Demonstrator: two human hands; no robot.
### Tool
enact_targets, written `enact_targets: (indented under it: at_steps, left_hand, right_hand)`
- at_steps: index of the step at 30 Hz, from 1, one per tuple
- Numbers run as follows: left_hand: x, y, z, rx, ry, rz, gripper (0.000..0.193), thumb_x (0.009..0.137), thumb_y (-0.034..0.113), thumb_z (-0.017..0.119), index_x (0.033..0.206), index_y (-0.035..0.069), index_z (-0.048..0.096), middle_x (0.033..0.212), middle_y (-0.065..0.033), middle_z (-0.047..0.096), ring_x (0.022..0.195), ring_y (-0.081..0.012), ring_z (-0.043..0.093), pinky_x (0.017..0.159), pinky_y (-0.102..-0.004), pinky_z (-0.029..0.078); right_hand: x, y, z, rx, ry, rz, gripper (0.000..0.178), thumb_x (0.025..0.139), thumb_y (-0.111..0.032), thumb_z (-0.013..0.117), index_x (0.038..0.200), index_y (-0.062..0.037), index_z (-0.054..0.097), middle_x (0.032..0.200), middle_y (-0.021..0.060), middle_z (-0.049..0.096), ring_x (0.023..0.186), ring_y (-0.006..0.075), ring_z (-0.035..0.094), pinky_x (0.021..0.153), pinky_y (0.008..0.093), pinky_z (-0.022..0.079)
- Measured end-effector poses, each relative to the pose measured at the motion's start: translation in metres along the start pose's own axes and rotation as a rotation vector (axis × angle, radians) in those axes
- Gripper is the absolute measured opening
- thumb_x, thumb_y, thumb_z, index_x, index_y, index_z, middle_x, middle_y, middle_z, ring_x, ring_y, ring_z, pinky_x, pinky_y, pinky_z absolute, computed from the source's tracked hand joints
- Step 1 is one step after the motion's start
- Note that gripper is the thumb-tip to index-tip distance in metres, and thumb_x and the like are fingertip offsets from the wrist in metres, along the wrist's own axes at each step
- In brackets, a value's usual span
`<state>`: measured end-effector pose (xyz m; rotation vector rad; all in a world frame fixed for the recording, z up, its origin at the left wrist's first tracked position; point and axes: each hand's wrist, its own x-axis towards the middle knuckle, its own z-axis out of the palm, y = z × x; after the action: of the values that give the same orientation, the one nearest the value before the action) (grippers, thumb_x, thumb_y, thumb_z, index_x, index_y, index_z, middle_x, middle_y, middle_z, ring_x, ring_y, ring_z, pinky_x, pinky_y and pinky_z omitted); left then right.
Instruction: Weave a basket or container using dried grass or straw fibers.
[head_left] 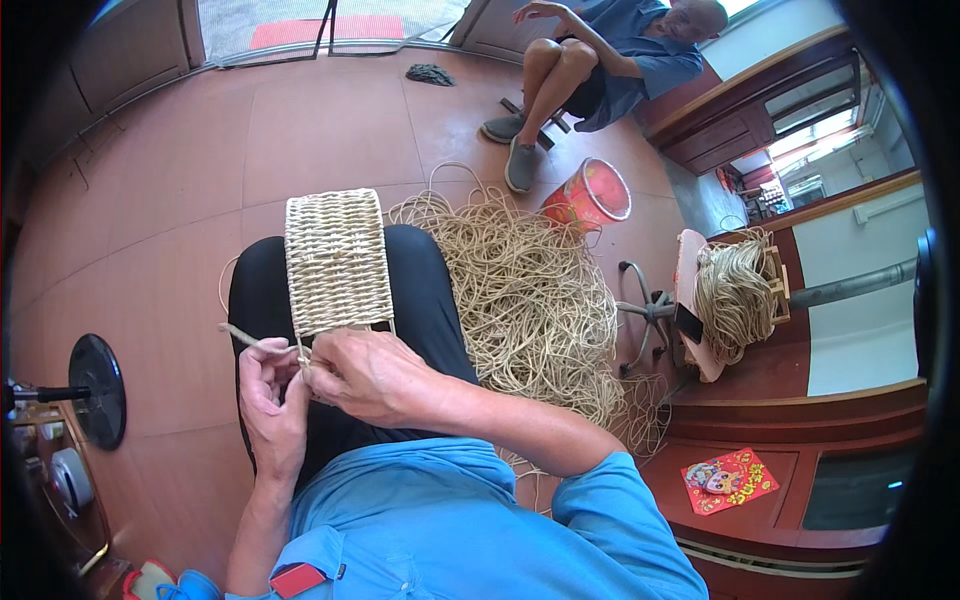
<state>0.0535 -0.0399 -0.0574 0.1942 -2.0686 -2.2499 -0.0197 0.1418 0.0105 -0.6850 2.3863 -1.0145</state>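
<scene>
A woven panel of pale straw-coloured cord lies across my lap, its weave tight and its near end showing bare frame rods. At the panel's near left corner both hands meet. My left hand is closed, pinching a cord whose loose end sticks out to the left. My right hand is closed at the same corner, thumb and fingertips on the cord beside the rod. Its palm hides part of the panel's near end. Exactly how the cord passes round the rod is hidden by the fingers.
A large tangled heap of cord covers the floor to my right. Behind it stands a red bucket. Another person sits on a low stool at the far right. A swivel chair carries a cord bundle. A round black base is at left.
</scene>
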Motion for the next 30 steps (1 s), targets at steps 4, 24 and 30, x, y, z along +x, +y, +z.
enact_targets:
  at_steps: [4, 24, 30]
  left_hand:
    - [0.001, 0.008, 0.006, 0.270, 0.079, 0.071, 0.055, 0.101, -0.001, 0.076, 0.151, 0.002, 0.052, 0.122, -0.0072, 0.073, 0.113, -0.0151, 0.071, 0.104, -0.0330, 0.055]
    - [0.012, -0.012, 0.004, -0.472, 0.098, -0.336, 0.021, 0.113, 0.022, 0.073, 0.121, 0.002, 0.072, 0.104, -0.0057, 0.078, 0.092, -0.0116, 0.075, 0.088, -0.0300, 0.062]
    - [0.018, -0.008, -0.001, -0.435, 0.094, -0.400, 0.019, 0.113, 0.020, 0.074, 0.122, 0.003, 0.070, 0.104, -0.0087, 0.080, 0.090, -0.0147, 0.079, 0.086, -0.0328, 0.066]
  right_hand:
    - [-0.020, -0.007, -0.028, 0.184, -0.105, 0.027, 0.044, 0.112, -0.037, 0.064, 0.094, 0.0037, 0.066, 0.084, 0.0245, 0.067, 0.077, 0.0425, 0.065, 0.076, 0.0517, 0.054]
    - [-0.185, 0.039, -0.286, 1.439, 0.405, -0.531, 0.027, 0.119, -0.008, 0.053, 0.142, 0.0053, 0.049, 0.109, 0.0044, 0.050, 0.072, 0.0102, 0.042, 0.063, 0.0296, 0.042]
    - [-0.100, 0.062, -0.154, 0.540, 0.641, 0.143, 0.037, 0.114, -0.031, 0.070, 0.132, -0.0003, 0.080, 0.098, -0.0040, 0.068, 0.084, 0.0035, 0.057, 0.074, 0.0217, 0.047]
